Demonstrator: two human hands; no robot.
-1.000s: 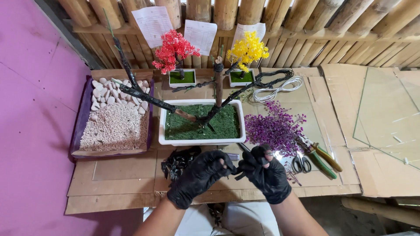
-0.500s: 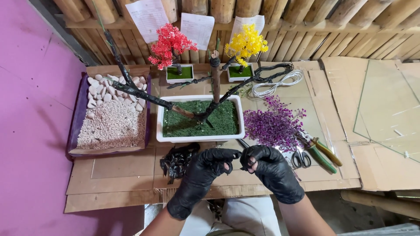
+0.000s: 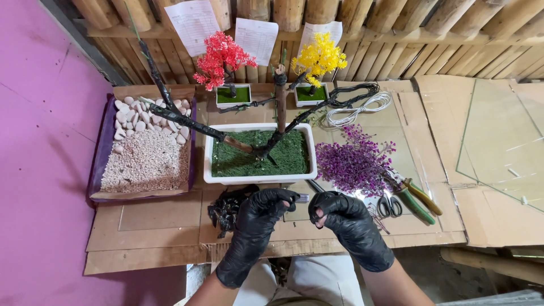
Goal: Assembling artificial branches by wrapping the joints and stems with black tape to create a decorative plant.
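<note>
Gloved hands meet at the near edge of a cardboard-covered table: the left hand and right hand, both in black gloves, pinch the 2 ends of a small grey tube-like piece between their fingertips, each hand clenched on it. Half a second ago the hands sat slightly lower and closer together; now they have lifted a little toward the planter, and the piece shows more clearly between them.

Just left of the left hand lies a heap of dark bark-like bits. To the right rest scissors and green-handled pliers, beside a bunch of purple artificial foliage.

Beyond the hands, a white rectangular planter holds green moss-like filling and a bare dark tree trunk with branches spreading left and right. At the left, a purple-lined tray holds fine pale gravel, with white pebbles at its far end.

Farther back, 2 small white pots with green filling hold a red miniature tree and a yellow miniature tree. Coils of black and white wire lie to their right. Glass panes lie at the far right.
</note>
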